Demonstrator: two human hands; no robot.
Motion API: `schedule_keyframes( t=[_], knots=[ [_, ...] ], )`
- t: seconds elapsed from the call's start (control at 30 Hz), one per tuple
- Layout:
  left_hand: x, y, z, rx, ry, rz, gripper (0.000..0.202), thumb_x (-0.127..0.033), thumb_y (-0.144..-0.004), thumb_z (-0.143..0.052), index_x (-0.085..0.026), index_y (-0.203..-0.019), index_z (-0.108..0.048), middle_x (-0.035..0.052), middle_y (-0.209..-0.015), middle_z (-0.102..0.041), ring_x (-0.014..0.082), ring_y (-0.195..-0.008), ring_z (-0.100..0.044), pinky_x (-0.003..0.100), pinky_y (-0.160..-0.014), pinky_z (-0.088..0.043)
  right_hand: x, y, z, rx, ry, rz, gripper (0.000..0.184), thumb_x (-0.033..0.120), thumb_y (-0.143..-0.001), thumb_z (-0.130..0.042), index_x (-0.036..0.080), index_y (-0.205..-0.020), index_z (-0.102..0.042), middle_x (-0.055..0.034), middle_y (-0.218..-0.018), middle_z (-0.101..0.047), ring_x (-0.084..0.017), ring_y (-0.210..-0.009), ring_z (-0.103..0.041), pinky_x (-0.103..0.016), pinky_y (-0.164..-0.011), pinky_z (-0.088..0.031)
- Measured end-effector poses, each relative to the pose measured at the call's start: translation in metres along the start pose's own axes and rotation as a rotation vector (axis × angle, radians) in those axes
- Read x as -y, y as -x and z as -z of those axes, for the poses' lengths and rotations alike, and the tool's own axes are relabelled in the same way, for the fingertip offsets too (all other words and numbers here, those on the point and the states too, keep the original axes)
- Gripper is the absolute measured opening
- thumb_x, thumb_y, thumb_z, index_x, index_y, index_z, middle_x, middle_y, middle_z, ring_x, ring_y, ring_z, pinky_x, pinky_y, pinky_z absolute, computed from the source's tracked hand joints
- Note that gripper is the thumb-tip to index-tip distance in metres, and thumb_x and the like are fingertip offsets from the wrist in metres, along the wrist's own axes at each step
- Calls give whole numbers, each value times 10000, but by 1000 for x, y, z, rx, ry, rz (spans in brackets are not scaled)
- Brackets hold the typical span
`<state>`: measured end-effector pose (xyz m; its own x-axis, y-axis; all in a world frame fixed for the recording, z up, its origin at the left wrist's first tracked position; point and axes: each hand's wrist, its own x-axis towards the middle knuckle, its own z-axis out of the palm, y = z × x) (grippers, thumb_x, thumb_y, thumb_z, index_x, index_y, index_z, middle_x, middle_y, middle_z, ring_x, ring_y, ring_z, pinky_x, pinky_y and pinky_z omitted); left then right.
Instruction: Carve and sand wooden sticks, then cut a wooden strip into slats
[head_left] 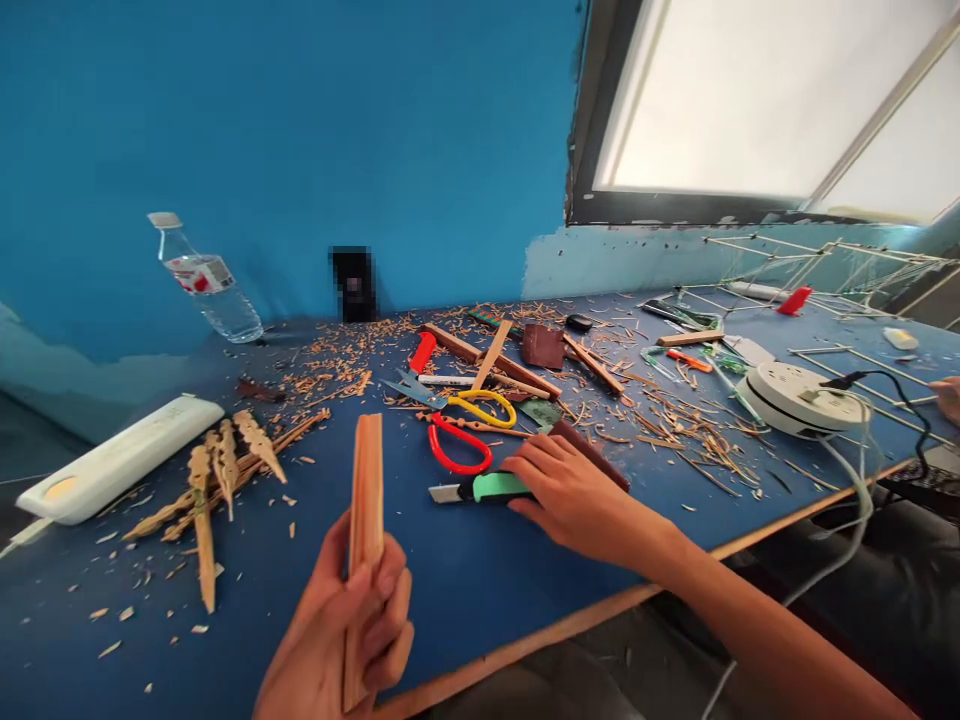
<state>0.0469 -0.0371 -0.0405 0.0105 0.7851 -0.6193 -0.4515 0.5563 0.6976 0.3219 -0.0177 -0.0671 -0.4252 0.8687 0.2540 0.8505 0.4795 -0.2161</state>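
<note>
Upright in my left hand (pixel 367 610) is a wooden stick (pixel 367 500), its long grooved face towards me and the fingers wrapped round its lower half. My right hand (pixel 570 490) rests on the table with fingers and thumb about the handle of a green and black utility knife (pixel 499 487). The knife's blade is out and points left; the palm hides the handle's rear. Just behind it lie scissors (pixel 459 460) with red and yellow handles, partly spread. A brown sandpaper strip (pixel 589 455) extends beyond my right hand's knuckles.
Carved wood pieces (pixel 202 510) and a white power strip (pixel 120 455) lie left. A water bottle (pixel 210 285) leans at the wall. Shavings, sticks and a marker (pixel 454 380) cover the middle. A round white socket (pixel 802 400) with cables stands right, near another person's hand (pixel 949 398).
</note>
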Motion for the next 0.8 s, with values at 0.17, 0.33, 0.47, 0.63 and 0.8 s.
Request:
schedule_keyframes(
  t=[0.17,0.33,0.47,0.63,0.8],
  knots=[
    [7,8,-12,157,21,-6,844,-324,-585,-905,-435,-1363,-600,-12,-878,-657,95,-568,-500,187,-488,-403,11,12,13,-133,-194,38,408,276,-1080,-484,247,-1482,-420,-141,-1371,-607,-262,-1222,-628,-424,-994,-573],
    [19,12,-22,247,14,-25,609,-346,-632,-933,-377,-1190,-691,-22,-877,-626,78,-607,-443,159,-517,-395,37,9,8,-245,-100,134,484,329,-1097,-452,284,-1573,-377,-109,-1284,-663,-254,-1088,-682,-416,-878,-587],
    [30,15,-28,218,-39,-126,431,-429,-688,-937,-299,-1045,-732,-55,-678,-447,80,-574,-372,143,-485,-356,38,9,2,-311,14,137,496,357,-1101,-458,256,-1583,-398,-65,-1011,-690,-215,-823,-664,-366,-714,-557],
    [38,11,-30,182,-93,-112,448,-489,-673,-955,-262,-1002,-752,-44,-692,-525,49,-529,-323,129,-445,-305,27,11,3,-347,136,142,492,333,-1085,-489,239,-1566,-444,-62,-968,-704,-200,-754,-630,-360,-677,-515],
    [29,11,-36,107,-42,-71,583,-416,-698,-942,-276,-1224,-734,-5,-802,-657,48,-552,-462,123,-480,-398,29,1,4,-393,211,153,454,362,-1081,-515,249,-1521,-533,-64,-953,-715,-211,-776,-649,-366,-686,-506]
  ],
)
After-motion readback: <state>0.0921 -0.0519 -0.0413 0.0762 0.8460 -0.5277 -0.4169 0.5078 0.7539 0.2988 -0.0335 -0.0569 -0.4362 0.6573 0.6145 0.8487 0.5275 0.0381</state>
